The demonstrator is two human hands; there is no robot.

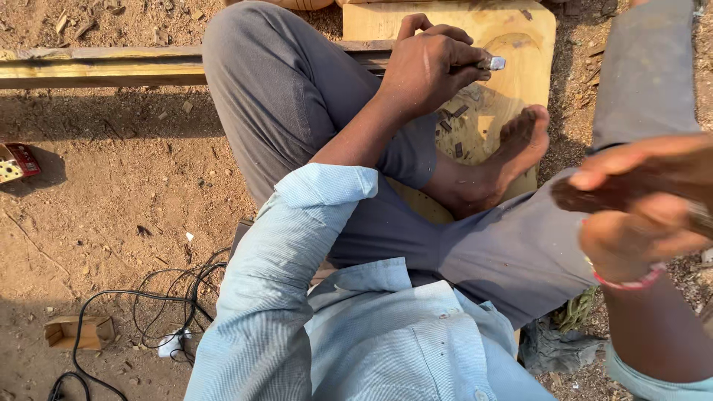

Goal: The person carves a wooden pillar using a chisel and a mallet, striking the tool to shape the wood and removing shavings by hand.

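Carving step: left hand (431, 70) fingers clamp chisel (486, 64) on plank (512, 37); right hand (646, 200) at 3 o'clock grips mallet (594, 194), strike needs aim.

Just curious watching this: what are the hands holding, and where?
Left hand grips a metal chisel around its shank; right hand holds a dark mallet by its handle.

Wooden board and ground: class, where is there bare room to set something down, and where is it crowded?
Free: dirt between plank, red box and cables. Crowded: board under left hand with chisel, foot, chips; right hand beside.
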